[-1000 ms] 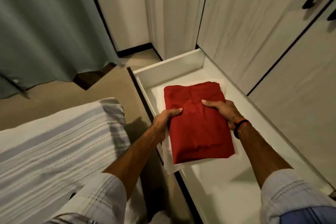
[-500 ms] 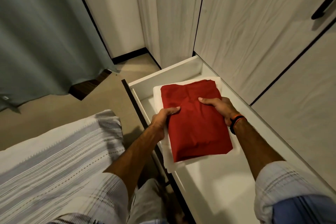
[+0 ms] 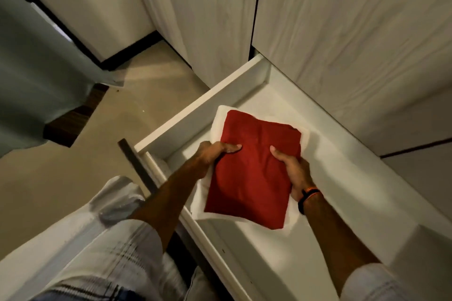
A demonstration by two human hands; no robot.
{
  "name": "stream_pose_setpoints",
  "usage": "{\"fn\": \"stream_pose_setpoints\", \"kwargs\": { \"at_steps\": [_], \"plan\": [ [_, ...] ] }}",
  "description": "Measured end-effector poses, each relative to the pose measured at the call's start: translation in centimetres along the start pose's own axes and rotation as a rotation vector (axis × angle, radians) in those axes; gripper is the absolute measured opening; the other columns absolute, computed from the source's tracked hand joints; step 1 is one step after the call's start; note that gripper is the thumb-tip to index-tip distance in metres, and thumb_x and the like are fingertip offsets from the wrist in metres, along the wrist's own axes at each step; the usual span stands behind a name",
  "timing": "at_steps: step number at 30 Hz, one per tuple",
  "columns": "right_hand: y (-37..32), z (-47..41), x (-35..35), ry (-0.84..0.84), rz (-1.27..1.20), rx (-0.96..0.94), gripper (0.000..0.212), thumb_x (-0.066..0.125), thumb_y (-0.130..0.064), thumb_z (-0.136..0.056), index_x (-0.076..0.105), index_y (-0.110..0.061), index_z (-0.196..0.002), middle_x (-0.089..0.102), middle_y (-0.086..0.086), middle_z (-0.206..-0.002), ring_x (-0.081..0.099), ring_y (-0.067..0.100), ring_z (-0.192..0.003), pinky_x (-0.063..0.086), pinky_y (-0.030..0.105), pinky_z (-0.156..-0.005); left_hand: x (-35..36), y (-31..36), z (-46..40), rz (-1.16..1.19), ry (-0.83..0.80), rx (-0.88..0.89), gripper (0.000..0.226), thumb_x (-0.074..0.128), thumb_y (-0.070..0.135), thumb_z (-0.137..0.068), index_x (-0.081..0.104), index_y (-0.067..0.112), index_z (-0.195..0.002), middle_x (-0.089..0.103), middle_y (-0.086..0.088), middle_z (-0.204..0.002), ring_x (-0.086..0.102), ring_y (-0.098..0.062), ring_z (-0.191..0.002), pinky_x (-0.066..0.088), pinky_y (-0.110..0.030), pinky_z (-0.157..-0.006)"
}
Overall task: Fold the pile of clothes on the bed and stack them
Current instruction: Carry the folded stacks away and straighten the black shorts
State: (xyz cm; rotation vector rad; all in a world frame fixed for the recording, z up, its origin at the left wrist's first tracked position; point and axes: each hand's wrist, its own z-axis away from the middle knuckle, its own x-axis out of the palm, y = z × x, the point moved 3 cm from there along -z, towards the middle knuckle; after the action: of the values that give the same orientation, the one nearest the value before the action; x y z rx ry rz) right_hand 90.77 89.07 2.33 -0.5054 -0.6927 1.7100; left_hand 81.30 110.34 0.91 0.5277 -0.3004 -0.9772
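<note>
Head view: one folded red garment (image 3: 252, 173) lies on top of one folded white garment (image 3: 221, 118), and both are held over the interior of one open white drawer (image 3: 195, 110). The left hand (image 3: 215, 154) grips the stack's left edge, thumb on the red cloth and fingers curled beneath. The right hand (image 3: 292, 171) grips the right edge likewise; one dark wristband (image 3: 307, 197) sits on that wrist. Whether the stack touches the drawer floor cannot be determined. Assessment: folding and stacking of these two items appears complete; setting them down remains. One striped bed corner (image 3: 115, 200) shows at lower left; no unfolded clothes are visible on it.
</note>
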Motion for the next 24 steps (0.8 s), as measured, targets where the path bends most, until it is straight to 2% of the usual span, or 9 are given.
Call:
{"fn": "stream_pose_setpoints", "kwargs": {
  "at_steps": [2,5,8,11,13,16,19,21,24],
  "plan": [
    [1.0,-1.4,1.3,0.059,-0.115,0.035,0.041,0.087,-0.027,-0.07,0.071,-0.019,-0.107,0.075,0.0,-0.106,0.072,0.021,-0.094,0.058,0.036,-0.083,-0.6,1.8,-3.2,-0.099,-0.028,0.002,0.105,0.099,0.045,-0.031,0.063,0.01,-0.123,0.074,-0.006,-0.107,0.073,-0.027,-0.091,0.058,-0.044,-0.087],
    [2.4,-4.5,3.4,0.125,-0.253,0.077,0.047,0.085,-0.029,-0.073,0.069,-0.018,-0.116,0.074,0.001,-0.106,0.072,0.022,-0.092,0.057,0.03,-0.069,-0.5,5.5,-7.0,-0.221,-0.06,0.036,0.082,0.097,0.033,-0.047,0.066,0.008,-0.119,0.074,-0.006,-0.105,0.072,-0.026,-0.093,0.058,-0.039,-0.086],
    [3.5,-6.8,5.0,0.153,-0.357,0.098,0.052,0.083,-0.031,-0.077,0.064,-0.021,-0.125,0.072,0.002,-0.112,0.071,0.025,-0.097,0.059,0.039,-0.081,-0.4,8.2,-9.9,-0.325,-0.083,0.047,0.075,0.094,0.033,-0.054,0.063,0.012,-0.119,0.069,-0.004,-0.109,0.068,-0.023,-0.094,0.055,-0.034,-0.08],
    [4.3,-8.9,5.9,0.143,-0.397,0.086,0.058,0.081,-0.036,-0.078,0.061,-0.025,-0.131,0.071,0.0,-0.118,0.07,0.024,-0.104,0.056,0.046,-0.09,-0.5,9.7,-12.4,-0.515,-0.02,0.134,0.11,0.089,0.061,-0.034,0.059,0.014,-0.129,0.067,-0.005,-0.122,0.065,-0.024,-0.107,0.052,-0.041,-0.098],
    [5.1,-10.3,6.2,0.149,-0.308,0.088,0.065,0.083,-0.04,-0.075,0.058,-0.025,-0.133,0.069,0.001,-0.123,0.068,0.023,-0.107,0.056,0.043,-0.091,-0.4,9.4,-13.3,-0.781,0.078,0.215,0.109,0.081,0.07,-0.049,0.05,0.015,-0.138,0.061,-0.009,-0.132,0.059,-0.029,-0.12,0.046,-0.04,-0.105],
    [6.7,-12.0,5.8,0.188,-0.052,0.126,0.083,0.086,-0.039,-0.063,0.052,-0.011,-0.133,0.064,0.008,-0.127,0.064,0.027,-0.109,0.052,0.043,-0.096,0.2,7.1,-13.5,-1.105,0.198,0.371,0.103,0.078,0.043,-0.078,0.017,0.008,-0.153,0.041,-0.022,-0.147,0.044,-0.038,-0.133,0.038,-0.046,-0.11],
    [8.4,-13.3,4.7,0.195,0.046,0.148,0.102,0.083,-0.053,-0.045,0.049,-0.011,-0.132,0.063,0.008,-0.127,0.063,0.03,-0.111,0.051,0.049,-0.099,0.3,4.7,-13.1,-1.19,0.238,0.531,0.096,0.07,0.034,-0.087,0.006,0.021,-0.157,0.029,-0.019,-0.152,0.037,-0.038,-0.136,0.035,-0.051,-0.11],
    [8.9,-13.7,4.2,0.184,0.096,0.131,0.104,0.082,-0.057,-0.045,0.048,-0.012,-0.133,0.063,0.007,-0.127,0.062,0.029,-0.113,0.051,0.051,-0.099,-0.1,3.8,-13.4,-1.219,0.203,0.552,0.087,0.062,0.036,-0.092,0.006,0.028,-0.157,0.023,-0.014,-0.157,0.03,-0.036,-0.141,0.031,-0.051,-0.113],
    [9.3,-14.1,3.8,0.162,0.149,0.089,0.104,0.08,-0.06,-0.047,0.048,-0.012,-0.133,0.063,0.006,-0.126,0.062,0.028,-0.113,0.052,0.053,-0.097,-0.8,3.9,-14.0,-1.176,0.163,0.548,0.087,0.065,0.037,-0.089,0.01,0.03,-0.157,0.025,-0.012,-0.157,0.032,-0.035,-0.141,0.033,-0.053,-0.112]
  ]
}}
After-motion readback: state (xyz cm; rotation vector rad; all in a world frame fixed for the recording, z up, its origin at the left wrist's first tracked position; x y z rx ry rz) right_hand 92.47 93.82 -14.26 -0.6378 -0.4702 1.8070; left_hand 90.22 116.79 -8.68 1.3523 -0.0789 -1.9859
